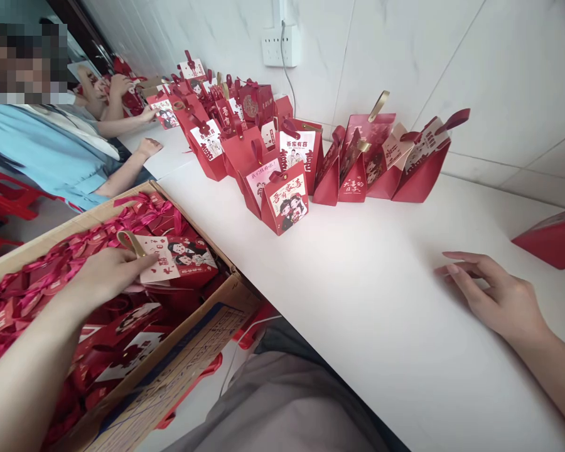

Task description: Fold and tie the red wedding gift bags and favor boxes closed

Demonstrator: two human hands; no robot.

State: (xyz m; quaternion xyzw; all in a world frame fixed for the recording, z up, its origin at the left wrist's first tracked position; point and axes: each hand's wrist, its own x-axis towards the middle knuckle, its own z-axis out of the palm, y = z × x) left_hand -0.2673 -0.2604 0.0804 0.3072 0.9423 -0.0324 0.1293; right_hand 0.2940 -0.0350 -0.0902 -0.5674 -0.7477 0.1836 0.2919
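Observation:
My left hand (108,273) pinches the top of a red gift box (188,257), which has a cartoon couple printed on it and a gold ribbon loop. It is over a large cardboard carton (179,370) filled with similar red boxes and pink ribbon bows (51,282). Fingers loosely curved, my right hand (503,298) rests by the white tabletop (339,301) with nothing in it. The nearest standing gift box (286,201) lies up and left of that hand. Another red box (553,238) is at the right edge, partly out of view.
Many red gift boxes with ribbon loops (245,113) stand in rows along the tiled wall. A power socket (280,46) with a cable hangs above them. At the left, a person in a blue top (42,150) handles boxes. Red stools (9,194) are on the floor.

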